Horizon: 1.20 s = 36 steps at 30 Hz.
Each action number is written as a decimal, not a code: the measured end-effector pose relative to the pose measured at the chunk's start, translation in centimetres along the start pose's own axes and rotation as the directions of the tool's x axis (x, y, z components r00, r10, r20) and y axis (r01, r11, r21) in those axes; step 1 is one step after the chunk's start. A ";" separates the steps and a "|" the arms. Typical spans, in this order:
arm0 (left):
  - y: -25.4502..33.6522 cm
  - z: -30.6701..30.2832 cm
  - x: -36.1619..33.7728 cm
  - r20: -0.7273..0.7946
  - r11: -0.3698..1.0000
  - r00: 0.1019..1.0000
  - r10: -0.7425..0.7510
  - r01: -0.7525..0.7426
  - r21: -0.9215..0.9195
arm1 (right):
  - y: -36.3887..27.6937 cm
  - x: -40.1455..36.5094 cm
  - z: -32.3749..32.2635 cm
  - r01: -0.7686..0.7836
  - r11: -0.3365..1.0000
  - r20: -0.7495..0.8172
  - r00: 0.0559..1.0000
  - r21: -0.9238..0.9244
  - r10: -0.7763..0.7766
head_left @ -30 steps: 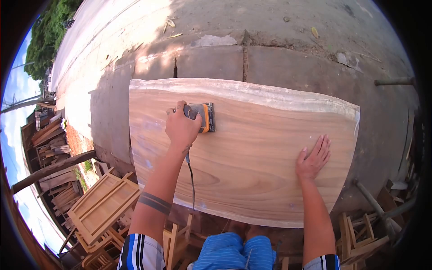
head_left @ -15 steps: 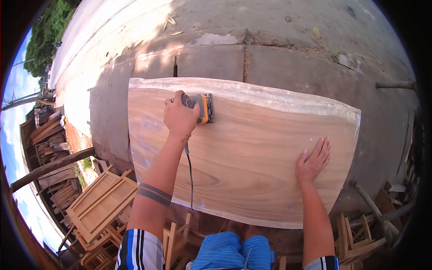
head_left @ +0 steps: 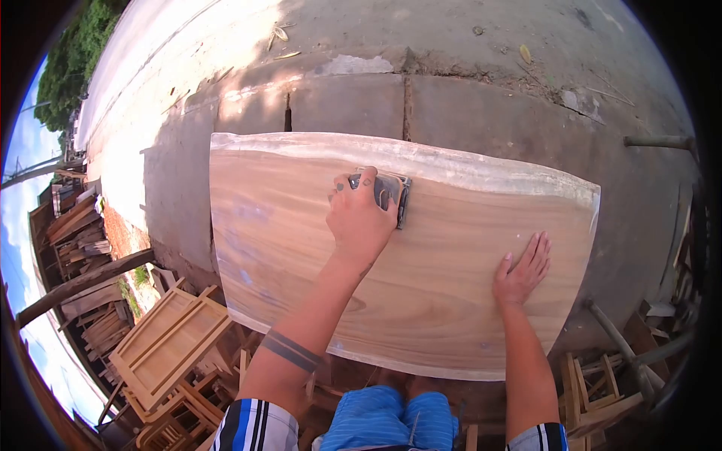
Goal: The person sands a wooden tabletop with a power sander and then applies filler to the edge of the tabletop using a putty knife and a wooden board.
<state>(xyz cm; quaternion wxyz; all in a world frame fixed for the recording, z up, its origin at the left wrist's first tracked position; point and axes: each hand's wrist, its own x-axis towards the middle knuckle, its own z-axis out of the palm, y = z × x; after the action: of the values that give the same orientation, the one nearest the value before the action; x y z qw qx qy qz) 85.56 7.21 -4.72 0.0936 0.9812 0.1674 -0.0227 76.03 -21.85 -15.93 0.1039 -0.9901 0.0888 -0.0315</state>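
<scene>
A broad wooden slab (head_left: 444, 301) with a pale, rough far edge lies flat in front of me. My left hand (head_left: 361, 214) is wrapped over the top of an electric sander (head_left: 391, 197), which rests on the slab left of its middle, near the far edge. Part of the sander is hidden under my fingers. Toward the slab's right end, my right hand (head_left: 522, 272) lies flat on the wood with its fingers stretched out and nothing in it.
Wooden panel frames (head_left: 169, 342) and chair parts stand at the lower left. Stacked boards (head_left: 94, 289) lie beyond a wooden pole (head_left: 86, 286). Metal pipes (head_left: 620, 346) and a wooden stool frame (head_left: 598, 395) are at the right. Concrete pavement (head_left: 481, 105) borders the slab's far side.
My left hand has slid the sander to the right and slightly nearer to me across the slab. My right hand has stayed in the same place on the wood.
</scene>
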 end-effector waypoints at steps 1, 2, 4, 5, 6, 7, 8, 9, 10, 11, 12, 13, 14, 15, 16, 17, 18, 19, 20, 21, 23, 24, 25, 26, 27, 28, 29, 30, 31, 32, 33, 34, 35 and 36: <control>-1.3 -0.2 0.8 -0.020 1.000 0.999 -0.026 0.026 0.018 | 0.0 0.0 0.0 0.000 1.000 0.000 1.000 -0.002 0.000; -2.7 -0.4 1.6 -0.041 0.998 0.998 -0.048 0.050 0.036 | 0.0 0.0 0.1 -0.002 1.000 -0.001 1.000 -0.003 0.002; -5.7 -0.9 2.9 -0.067 0.995 0.994 -0.081 0.085 0.045 | 0.0 0.0 0.2 -0.002 1.000 -0.003 1.000 -0.003 0.002; -7.3 -1.2 3.5 -0.070 0.991 0.991 -0.116 0.120 0.054 | 0.0 0.0 0.2 -0.002 1.000 -0.005 1.000 -0.003 0.002; -8.7 -1.4 4.0 -0.073 0.986 0.986 -0.149 0.153 0.065 | -0.1 0.0 0.2 -0.003 1.000 -0.007 1.000 -0.001 0.003; -10.0 -1.6 4.3 -0.071 0.979 0.980 -0.187 0.192 0.072 | -0.1 0.0 0.2 -0.003 1.000 -0.009 1.000 0.002 0.003; -11.0 -1.9 4.6 -0.072 0.970 0.972 -0.224 0.229 0.080 | -0.1 0.1 0.2 -0.004 1.000 -0.012 1.000 0.006 0.004; -11.7 -2.0 4.9 -0.074 0.961 0.964 -0.257 0.263 0.089 | -0.2 0.1 0.2 -0.008 1.000 -0.017 1.000 0.011 0.009; -11.6 -2.3 4.9 -0.053 0.954 0.958 -0.281 0.285 0.095 | -0.2 0.1 0.3 -0.012 1.000 -0.017 1.000 0.015 0.013; -11.2 -2.3 4.5 -0.048 0.961 0.964 -0.260 0.263 0.084 | -0.2 0.1 0.3 -0.015 1.000 -0.017 1.000 0.017 0.015; -10.4 -1.9 3.7 -0.041 0.968 0.971 -0.237 0.239 0.072 | -0.1 0.1 0.4 -0.019 1.000 -0.018 1.000 0.017 0.019; -9.4 -1.5 2.8 -0.031 0.975 0.977 -0.212 0.213 0.058 | -0.1 0.1 0.3 -0.025 1.000 -0.006 1.000 0.015 0.025; -7.7 -1.3 1.6 -0.036 0.989 0.991 -0.130 0.132 0.069 | -0.2 0.1 0.1 -0.030 0.999 0.010 1.000 0.011 0.030; -6.0 -1.0 0.4 -0.025 0.994 0.996 -0.089 0.090 0.059 | -0.1 0.0 -0.1 -0.032 0.999 0.029 0.999 0.006 0.032; -4.3 -0.5 -0.7 -0.015 0.998 0.999 -0.051 0.051 0.047 | -0.2 0.0 -0.2 -0.034 0.999 0.021 0.999 0.006 0.034; -2.6 -0.2 -1.6 0.000 0.999 1.000 -0.019 0.019 0.032 | -0.3 0.1 -0.3 -0.032 0.999 0.015 0.999 0.007 0.032; -0.9 -0.1 -2.5 0.016 1.000 1.000 0.007 -0.007 0.019 | -0.4 0.1 -0.3 -0.024 1.000 0.012 1.000 0.008 0.024; 0.7 0.0 -3.2 0.053 0.999 0.998 0.046 -0.047 0.017 | -0.4 0.0 -0.3 -0.016 1.000 -0.001 1.000 0.005 0.016; 2.0 0.0 -3.8 0.096 0.996 0.992 0.081 -0.083 0.014 | -0.3 -0.1 -0.3 -0.006 1.000 -0.008 1.000 0.000 0.006; 2.7 0.4 -4.1 0.077 0.991 0.988 0.131 -0.131 -0.014 | -0.3 0.0 -0.1 0.003 1.000 -0.024 1.000 -0.002 -0.003; 3.0 0.8 -4.5 0.036 0.976 0.977 0.210 -0.207 -0.066 | -0.2 0.1 0.1 0.022 1.000 -0.040 0.999 -0.016 -0.023; 2.4 0.7 -4.3 0.039 0.983 0.983 0.178 -0.175 -0.052 | -0.2 -0.1 0.2 0.036 0.999 -0.043 0.998 -0.023 -0.037; 1.6 0.3 -3.7 0.041 0.988 0.988 0.148 -0.146 -0.039 | -0.3 -0.2 0.1 0.045 0.999 -0.042 0.998 -0.030 -0.046; 0.7 0.1 -2.8 0.035 0.992 0.991 0.127 -0.126 -0.026 | -0.4 0.0 0.2 0.049 0.998 -0.052 0.997 -0.037 -0.051; -0.7 -0.1 -2.0 0.021 0.996 0.996 0.084 -0.084 -0.012 | -0.5 -0.1 0.2 0.048 0.998 -0.059 0.997 -0.043 -0.051; -2.5 -0.3 -1.1 0.005 0.999 0.999 0.045 -0.045 0.005 | -0.4 -0.2 0.3 0.055 0.997 -0.065 0.996 -0.047 -0.058; -4.4 -0.6 -0.3 0.001 1.000 1.000 0.002 -0.002 0.030 | -0.3 -0.2 0.4 0.060 0.997 -0.073 0.995 -0.047 -0.063; -6.3 -0.8 0.6 -0.008 0.998 0.999 -0.035 0.036 0.057 | -0.4 -0.2 0.6 0.061 0.997 -0.085 0.994 -0.045 -0.064; -8.4 -1.2 1.3 -0.017 0.997 0.998 -0.054 0.055 0.060 | -0.5 -0.2 0.6 0.064 0.997 -0.086 0.994 -0.036 -0.066; -10.3 -1.6 1.8 -0.026 0.996 0.997 -0.069 0.071 0.061 | -0.6 -0.2 0.4 0.064 0.998 -0.089 0.994 -0.029 -0.066; -11.7 -1.9 2.3 -0.021 0.991 0.994 -0.106 0.107 0.079 | -0.6 -0.2 0.4 0.062 0.998 -0.095 0.993 -0.022 -0.063; -13.0 -2.1 2.7 -0.015 0.985 0.990 -0.142 0.143 0.095 | -0.6 -0.2 0.4 0.065 0.998 -0.097 0.993 -0.017 -0.066; -13.9 -2.3 2.8 -0.011 0.978 0.984 -0.179 0.179 0.111 | -0.6 -0.2 0.3 0.069 0.998 -0.101 0.992 -0.013 -0.070; -14.7 -2.1 2.8 -0.014 0.978 0.986 -0.168 0.168 0.120 | -0.6 -0.2 0.4 0.076 0.997 -0.108 0.991 -0.009 -0.076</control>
<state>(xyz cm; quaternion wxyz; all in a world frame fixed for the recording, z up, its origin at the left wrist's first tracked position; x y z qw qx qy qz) 83.33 22.15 -5.43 0.0314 0.9674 0.2483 -0.0388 75.98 -21.20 -16.23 0.0953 -0.9899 0.0565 -0.0888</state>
